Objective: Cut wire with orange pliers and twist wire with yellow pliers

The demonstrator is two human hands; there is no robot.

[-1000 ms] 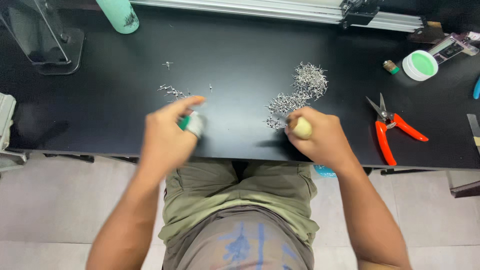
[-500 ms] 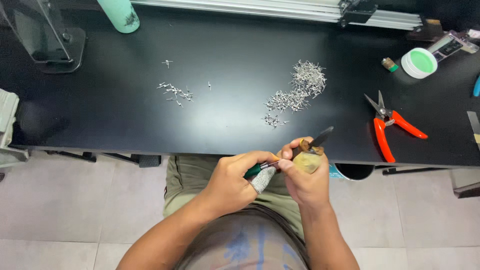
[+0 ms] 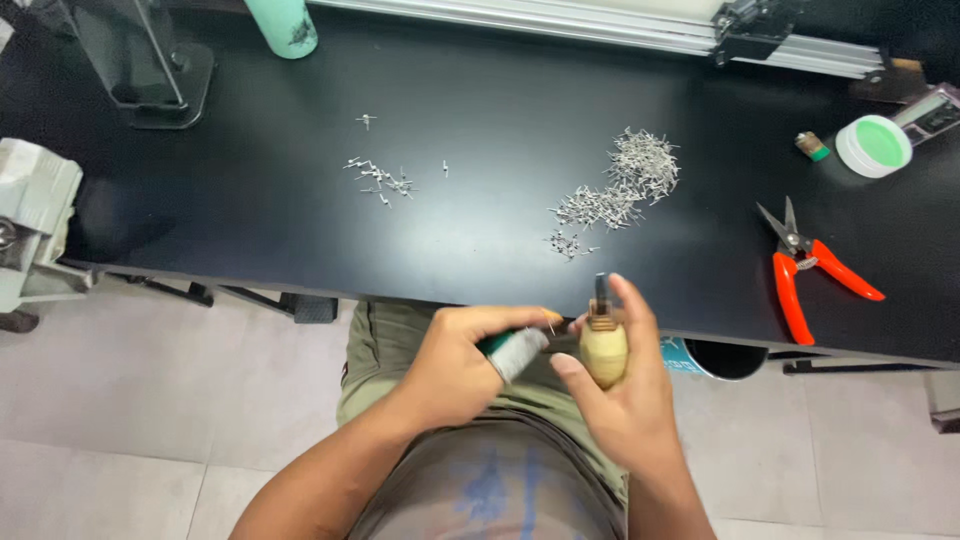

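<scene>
L hand [image 3: 455, 365] grips a small grey roll [image 3: 515, 352] & a tiny pin [image 3: 551, 322]; R hand [image 3: 620, 385] holds a wooden-handled tool [image 3: 603, 340], both over the lap. The pin could slip and drop to the floor, since it's so small and off the black table [image 3: 250, 230].

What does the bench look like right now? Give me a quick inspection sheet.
Surface: black table, matte, above a tiled floor.
Job's things: wooden-handled tool in the right hand; grey-tipped tool and a small pin in the left hand.
Clutter: big pin pile; small pin scatter; red cutters; green-lidded tin; mint bottle.
Grippers: both hands closed on their tools, held over the lap, off the table.
Cables: nothing seen.
Surroundings: metal rail along the far edge; clear stand at far left.
</scene>
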